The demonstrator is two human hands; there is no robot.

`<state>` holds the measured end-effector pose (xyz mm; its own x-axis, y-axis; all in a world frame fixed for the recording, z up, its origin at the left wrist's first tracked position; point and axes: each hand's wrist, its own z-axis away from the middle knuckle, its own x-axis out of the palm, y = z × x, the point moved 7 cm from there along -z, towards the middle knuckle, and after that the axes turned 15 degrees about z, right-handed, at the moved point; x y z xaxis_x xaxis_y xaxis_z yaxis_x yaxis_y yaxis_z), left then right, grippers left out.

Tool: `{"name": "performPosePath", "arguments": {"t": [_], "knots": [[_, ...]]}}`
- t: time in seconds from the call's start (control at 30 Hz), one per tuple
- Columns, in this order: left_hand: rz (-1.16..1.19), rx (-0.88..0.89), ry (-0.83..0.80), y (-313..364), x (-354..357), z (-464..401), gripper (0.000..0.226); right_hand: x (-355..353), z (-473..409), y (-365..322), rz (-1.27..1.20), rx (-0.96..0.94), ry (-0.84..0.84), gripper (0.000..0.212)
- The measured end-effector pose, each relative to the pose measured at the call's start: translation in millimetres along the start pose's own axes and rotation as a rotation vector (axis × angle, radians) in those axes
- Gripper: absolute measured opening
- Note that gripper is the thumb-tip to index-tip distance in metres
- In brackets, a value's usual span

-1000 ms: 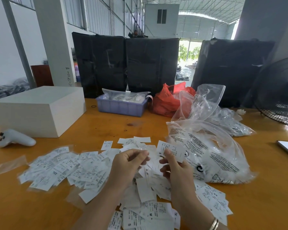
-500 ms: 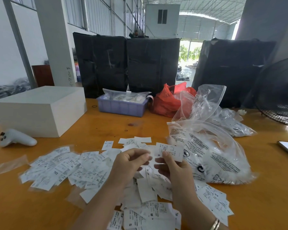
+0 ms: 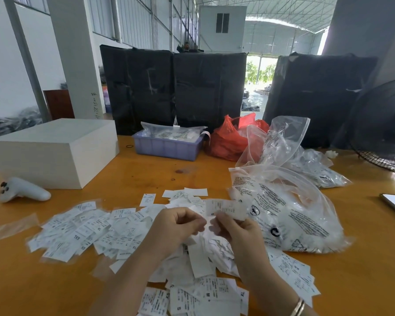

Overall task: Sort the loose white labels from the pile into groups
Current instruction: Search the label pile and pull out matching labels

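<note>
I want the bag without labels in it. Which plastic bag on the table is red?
The red bag at the back, between the blue tray and the clear bags; the other bags are transparent with black print.

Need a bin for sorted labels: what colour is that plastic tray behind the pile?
Light purple-blue plastic tray, clearest in the head view.

labels (image 3: 114, 231): white, printed | scattered flat | orange tabletop pile

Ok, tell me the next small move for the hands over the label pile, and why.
Probably read the size on the label pinched in the right hand and lay it with matching ones. The left hand is curled close beside it, and the pile shows mixed sizes: S, M, XL.
</note>
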<state>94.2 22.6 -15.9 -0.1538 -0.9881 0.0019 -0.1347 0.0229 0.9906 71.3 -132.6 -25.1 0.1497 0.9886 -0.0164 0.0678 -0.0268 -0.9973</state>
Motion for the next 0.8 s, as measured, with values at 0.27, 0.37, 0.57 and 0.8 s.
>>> {"name": "performPosePath", "arguments": {"t": [0.27, 0.37, 0.57, 0.8], "knots": [[-0.046, 0.129, 0.044, 5.2, -3.4, -1.9, 0.008, -16.9, -4.4, 6.3, 0.017, 0.033, 0.129, 0.019], [-0.04, 0.138, 0.044, 6.0, -3.7, -1.8, 0.015, -14.7, -2.7, 0.4, 0.07, -0.026, 0.136, 0.014], [0.016, 0.168, 0.038, 10.3, -3.0, -1.2, 0.039, -11.8, -0.9, -5.3, 0.099, -0.097, 0.115, 0.012], [0.02, 0.188, 0.031, 10.4, -3.5, -1.4, 0.035, -18.5, -4.2, -0.9, 0.011, -0.061, 0.174, 0.023]]}}
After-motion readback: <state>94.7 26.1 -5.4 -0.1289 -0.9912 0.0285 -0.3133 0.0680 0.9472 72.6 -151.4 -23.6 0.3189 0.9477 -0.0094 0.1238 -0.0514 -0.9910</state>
